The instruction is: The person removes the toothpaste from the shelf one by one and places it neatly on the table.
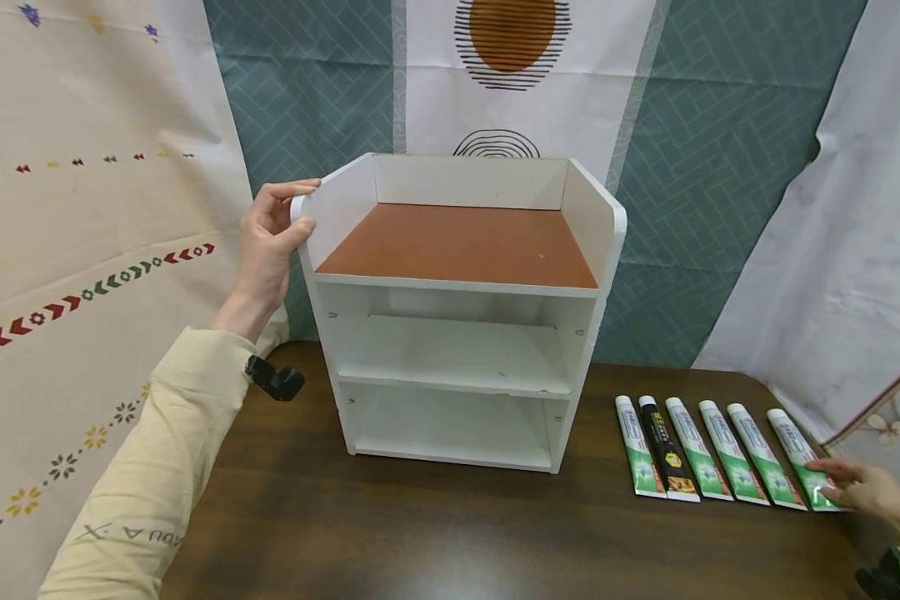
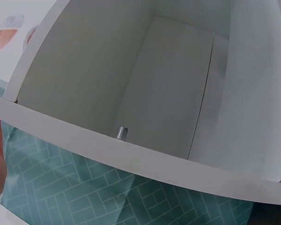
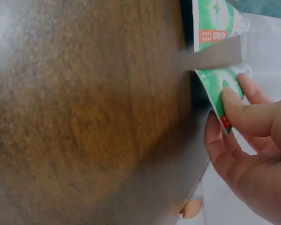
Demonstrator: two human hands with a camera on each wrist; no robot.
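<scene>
The grip of the left hand (image 1: 270, 242) is closed round the upper front corner of the white shelf unit (image 1: 457, 333), thumb on the inner face of the side panel and fingers curled over its edge, steadying it where it stands toward the back of the dark wooden counter (image 1: 420, 533). The right hand (image 1: 866, 490) is low at the counter's right edge, its fingers on the lower end of the rightmost toothpaste tube (image 1: 802, 458); the thumb presses down on the tube's flat tail and the fingers curl under, so the pinch looks just formed and the tube still lies on the wood. That tube is the last in a row of six tubes (image 1: 712, 450), five green and white and one black, lying side by side just right of the shelf.

As a judgement, the step in hand is picking up the first tube while the shelf is braced. The next move would call for lifting the tube clear of its neighbour and carrying it left to one of the open shelves.

The head view alone shows the whole row and the brown top shelf. The right wrist view shows the thumb (image 3: 234, 105) on the tube's crimped end, too small to read from above. The left wrist view shows only the shelf's white interior and a metal peg (image 2: 122, 132).
</scene>
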